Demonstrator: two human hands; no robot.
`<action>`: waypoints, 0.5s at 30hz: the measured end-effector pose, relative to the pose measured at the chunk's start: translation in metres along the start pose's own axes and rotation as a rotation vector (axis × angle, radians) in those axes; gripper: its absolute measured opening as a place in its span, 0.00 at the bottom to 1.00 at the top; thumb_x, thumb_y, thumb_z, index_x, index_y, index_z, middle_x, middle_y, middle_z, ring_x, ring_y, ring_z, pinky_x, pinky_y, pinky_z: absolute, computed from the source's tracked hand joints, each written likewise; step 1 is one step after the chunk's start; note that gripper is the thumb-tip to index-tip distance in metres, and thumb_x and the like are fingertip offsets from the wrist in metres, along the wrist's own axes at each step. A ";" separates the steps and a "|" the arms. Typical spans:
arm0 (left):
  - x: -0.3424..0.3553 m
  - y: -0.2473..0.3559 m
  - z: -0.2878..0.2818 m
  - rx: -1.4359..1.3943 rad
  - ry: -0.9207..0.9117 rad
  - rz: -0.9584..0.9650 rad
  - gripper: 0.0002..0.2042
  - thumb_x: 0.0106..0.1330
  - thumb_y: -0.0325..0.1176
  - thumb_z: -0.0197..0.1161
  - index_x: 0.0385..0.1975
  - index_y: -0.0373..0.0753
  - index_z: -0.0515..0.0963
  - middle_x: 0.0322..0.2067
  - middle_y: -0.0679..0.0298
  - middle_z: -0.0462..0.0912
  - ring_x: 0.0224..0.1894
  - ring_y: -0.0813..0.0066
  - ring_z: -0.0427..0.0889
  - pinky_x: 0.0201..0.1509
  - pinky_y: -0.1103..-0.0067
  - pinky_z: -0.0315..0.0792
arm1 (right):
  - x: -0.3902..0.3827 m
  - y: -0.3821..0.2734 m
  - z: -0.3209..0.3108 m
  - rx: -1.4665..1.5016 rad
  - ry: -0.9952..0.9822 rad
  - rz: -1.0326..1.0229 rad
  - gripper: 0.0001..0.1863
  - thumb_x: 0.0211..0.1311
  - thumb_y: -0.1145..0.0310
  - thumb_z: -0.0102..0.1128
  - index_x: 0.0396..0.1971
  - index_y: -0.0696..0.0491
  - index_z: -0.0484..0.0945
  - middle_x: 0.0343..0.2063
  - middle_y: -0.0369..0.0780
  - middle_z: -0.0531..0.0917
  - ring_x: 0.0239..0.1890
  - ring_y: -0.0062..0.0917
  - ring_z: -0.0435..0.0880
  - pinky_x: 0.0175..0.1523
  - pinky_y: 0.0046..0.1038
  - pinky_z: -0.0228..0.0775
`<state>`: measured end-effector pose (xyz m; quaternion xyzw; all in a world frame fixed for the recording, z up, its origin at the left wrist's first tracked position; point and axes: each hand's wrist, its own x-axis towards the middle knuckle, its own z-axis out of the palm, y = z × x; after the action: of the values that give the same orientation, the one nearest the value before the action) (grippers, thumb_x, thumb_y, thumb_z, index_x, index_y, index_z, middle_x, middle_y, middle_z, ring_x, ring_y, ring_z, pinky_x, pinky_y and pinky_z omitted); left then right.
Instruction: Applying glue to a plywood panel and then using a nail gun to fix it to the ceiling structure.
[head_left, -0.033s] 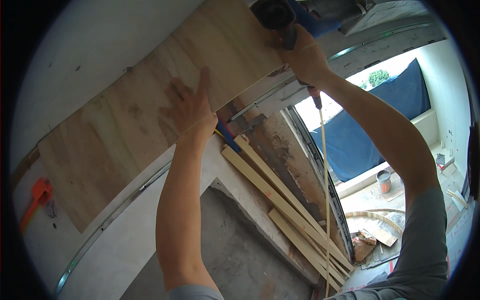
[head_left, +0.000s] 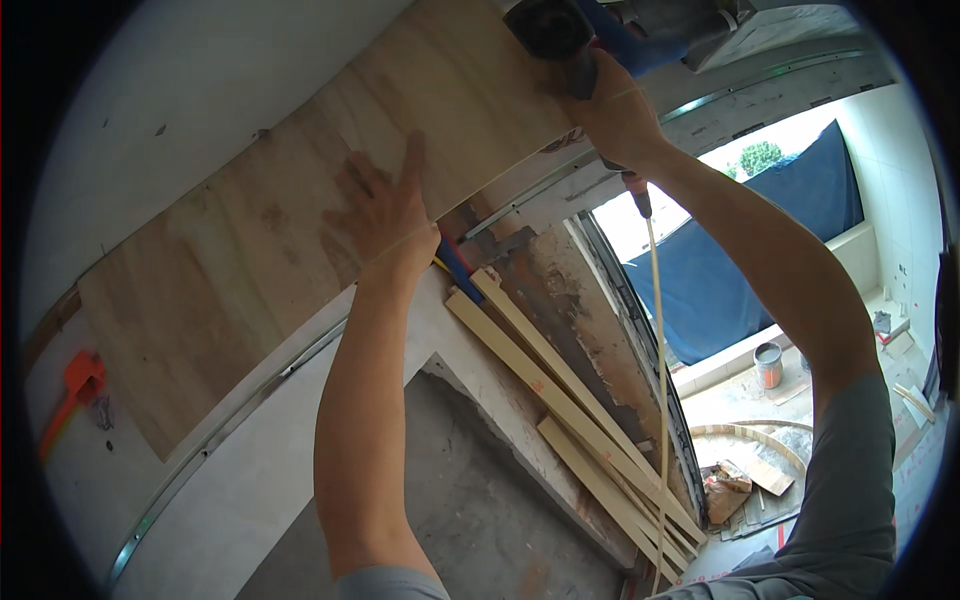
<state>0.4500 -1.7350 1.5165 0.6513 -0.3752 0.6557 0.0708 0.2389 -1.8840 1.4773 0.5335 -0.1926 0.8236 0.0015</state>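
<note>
Overhead, my left hand (head_left: pixel 390 210) presses on a long plywood board (head_left: pixel 220 280), fingers spread. At the board's upper right, my right hand (head_left: pixel 625 115) is closed round the handle of a dark pneumatic nail gun (head_left: pixel 548 28) with blue parts; its head is against or very near the board, I cannot tell which. An orange-and-dark coupler (head_left: pixel 638 192) below my right hand joins a pale air hose (head_left: pixel 658 340) hanging down. A metal channel (head_left: pixel 310 355) runs along the board's lower side.
Long wooden strips (head_left: pixel 540 380) lean below the board. An orange object (head_left: pixel 82 375) sits at the left. Through the opening at the right are blue sheeting (head_left: pixel 730 270), a bucket (head_left: pixel 768 365), curved wood pieces (head_left: pixel 750 430) and scraps on the floor.
The view has shifted very slightly. My hands, the nail gun and the board stand as before.
</note>
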 end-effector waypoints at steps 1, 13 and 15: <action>-0.001 0.000 0.001 -0.009 0.006 0.004 0.49 0.56 0.38 0.69 0.73 0.68 0.43 0.70 0.35 0.48 0.72 0.34 0.48 0.58 0.32 0.57 | 0.002 0.004 -0.001 -0.023 -0.026 -0.044 0.29 0.56 0.56 0.68 0.54 0.55 0.71 0.39 0.53 0.85 0.47 0.47 0.84 0.52 0.43 0.74; -0.002 -0.012 0.010 0.039 0.013 0.025 0.50 0.56 0.43 0.70 0.74 0.66 0.40 0.70 0.34 0.48 0.71 0.31 0.51 0.58 0.31 0.57 | 0.001 -0.011 0.004 -0.088 -0.159 -0.048 0.29 0.57 0.64 0.66 0.58 0.54 0.67 0.38 0.53 0.85 0.43 0.47 0.86 0.49 0.43 0.77; -0.002 -0.013 0.007 0.048 -0.004 0.033 0.50 0.56 0.44 0.70 0.74 0.66 0.40 0.70 0.34 0.48 0.71 0.31 0.52 0.58 0.31 0.57 | 0.003 -0.018 0.002 -0.090 -0.190 -0.032 0.30 0.57 0.64 0.66 0.59 0.54 0.66 0.38 0.52 0.85 0.42 0.46 0.86 0.48 0.43 0.78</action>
<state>0.4639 -1.7290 1.5185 0.6481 -0.3700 0.6642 0.0436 0.2428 -1.8683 1.4861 0.6115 -0.2201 0.7597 0.0204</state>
